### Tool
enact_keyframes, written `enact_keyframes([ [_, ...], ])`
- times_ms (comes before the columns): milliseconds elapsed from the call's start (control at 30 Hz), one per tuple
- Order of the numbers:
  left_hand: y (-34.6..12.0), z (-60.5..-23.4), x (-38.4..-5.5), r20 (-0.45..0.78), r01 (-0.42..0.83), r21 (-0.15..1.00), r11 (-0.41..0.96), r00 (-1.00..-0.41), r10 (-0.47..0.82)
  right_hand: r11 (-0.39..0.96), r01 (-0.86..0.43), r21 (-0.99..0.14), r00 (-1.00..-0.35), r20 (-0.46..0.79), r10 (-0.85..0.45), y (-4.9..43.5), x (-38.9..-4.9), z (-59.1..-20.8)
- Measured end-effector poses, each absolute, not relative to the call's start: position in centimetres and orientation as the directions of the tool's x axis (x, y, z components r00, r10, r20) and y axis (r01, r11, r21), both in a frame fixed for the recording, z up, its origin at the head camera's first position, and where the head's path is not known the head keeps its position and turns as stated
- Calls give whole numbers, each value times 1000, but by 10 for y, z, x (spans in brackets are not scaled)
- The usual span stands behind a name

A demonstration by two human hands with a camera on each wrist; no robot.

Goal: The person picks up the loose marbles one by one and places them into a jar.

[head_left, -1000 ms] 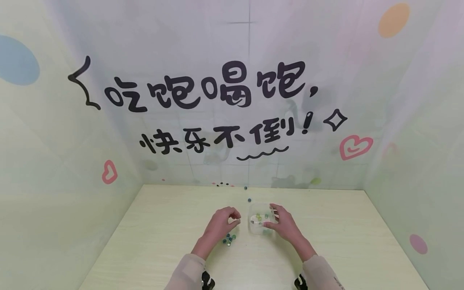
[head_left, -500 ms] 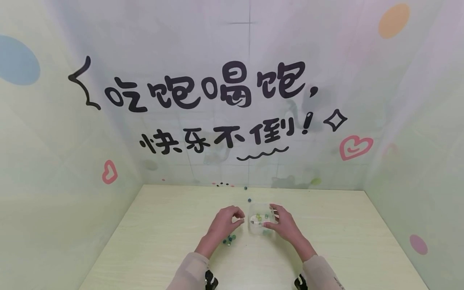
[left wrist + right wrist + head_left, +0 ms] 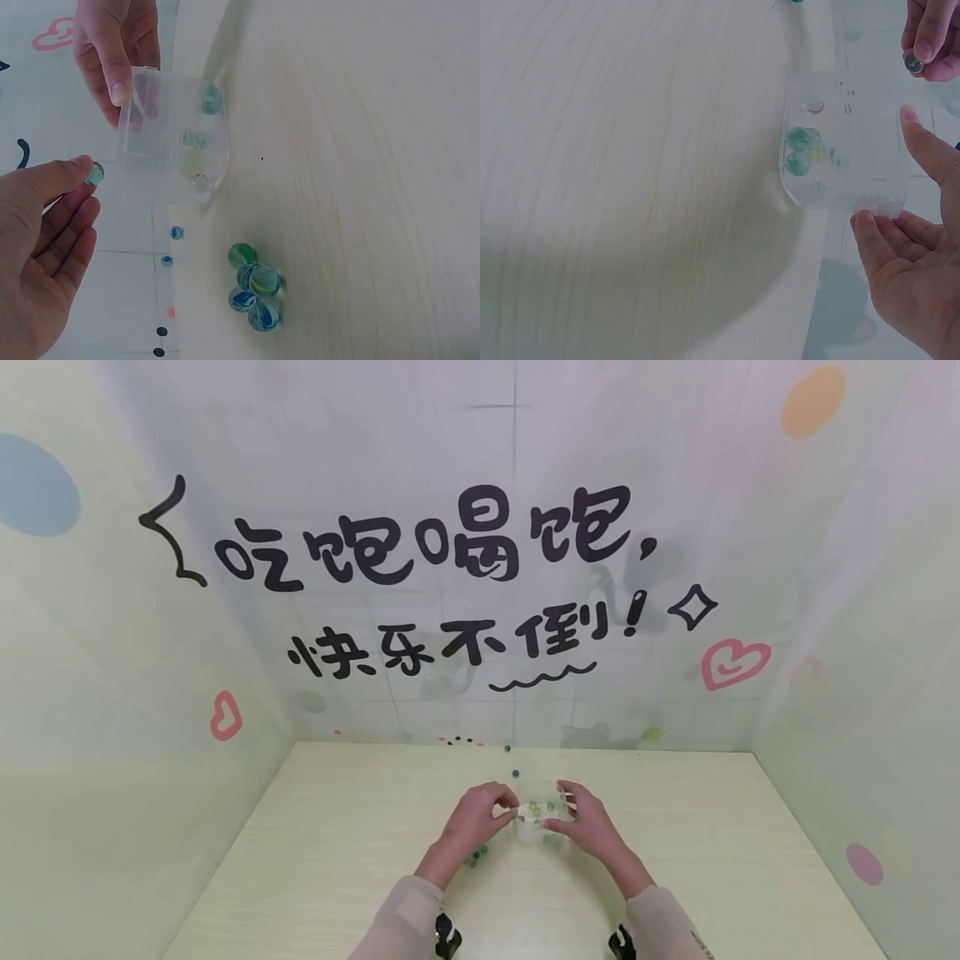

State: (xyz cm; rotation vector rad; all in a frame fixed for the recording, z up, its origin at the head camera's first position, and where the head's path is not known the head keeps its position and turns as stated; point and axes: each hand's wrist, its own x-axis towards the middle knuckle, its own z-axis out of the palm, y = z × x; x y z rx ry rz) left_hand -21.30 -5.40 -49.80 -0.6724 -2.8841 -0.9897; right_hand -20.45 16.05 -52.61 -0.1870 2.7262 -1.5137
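A clear plastic box (image 3: 531, 837) stands upright on the table with several green and yellowish marbles (image 3: 799, 150) at its bottom. My right hand (image 3: 592, 827) holds it by the right side, thumb and fingers spread along the wall near the rim. Between thumb and forefinger my left hand (image 3: 474, 817) pinches one greenish glass marble (image 3: 95, 174), right at the box's left rim. Below that hand lies a small cluster of blue and green marbles (image 3: 259, 289) on the table, partly covered by the left wrist in the head view.
Two single blue marbles lie farther back: one marble (image 3: 515, 773) behind the box, another marble (image 3: 507, 748) at the table's back edge by the printed wall (image 3: 420, 718). The pale wooden table (image 3: 337, 860) is enclosed by wall sheets at left and right.
My left hand has moved right, up to the box's rim, carrying the pinched marble. My right hand and the box have stayed in place.
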Motion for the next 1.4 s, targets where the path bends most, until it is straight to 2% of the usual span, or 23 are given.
enact_keyframes([
  [833, -38, -503, -216, 137, 419, 558, 716, -898, 419, 521, -112, -846, -991, 57, -120, 160, -204, -528],
  [1400, -54, -504, -216, 139, 379, 568, 730, -919, 369, 527, -94, -844, -993, 42, -111, 160, -204, -525],
])
